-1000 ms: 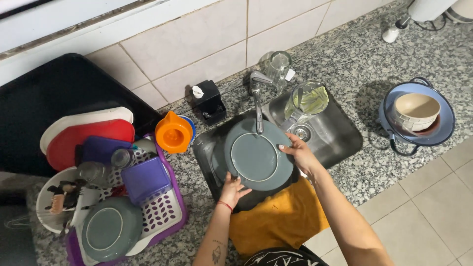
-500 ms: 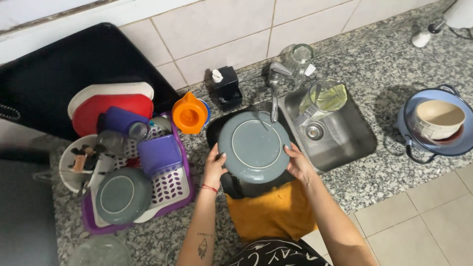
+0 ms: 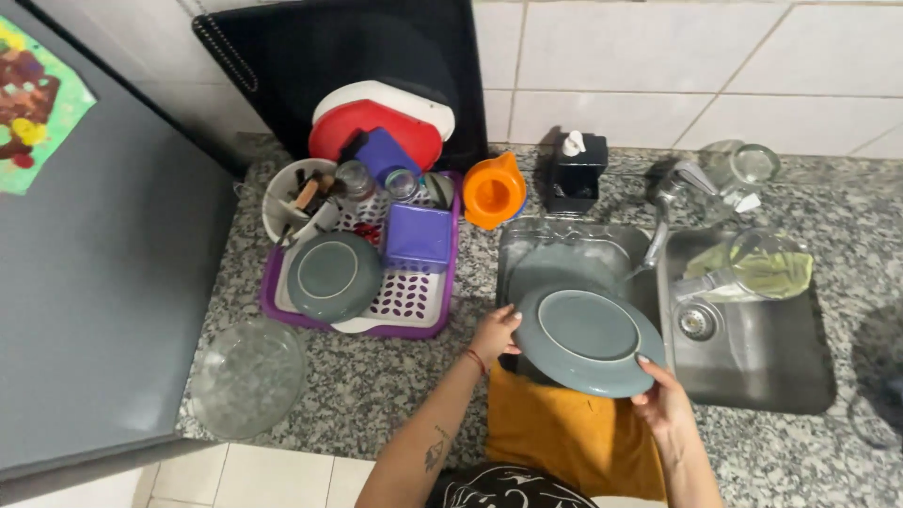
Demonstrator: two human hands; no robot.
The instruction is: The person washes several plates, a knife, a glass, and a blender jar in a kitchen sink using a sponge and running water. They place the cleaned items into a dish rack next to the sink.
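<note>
Over sink (image 3: 752,376), plate (image 3: 588,339) between hands

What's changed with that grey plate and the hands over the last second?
The grey plate has come away from under the faucet toward the sink's near edge, above the mustard cloth. The left hand shifted from under it to a grip on its left rim; the right hand slid to the lower right rim. The purple drying rack and orange jug look unchanged.

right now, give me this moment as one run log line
left hand: grips plate edge | right hand: grips plate edge | grey plate: held over sink | drying rack: at left, full
</note>
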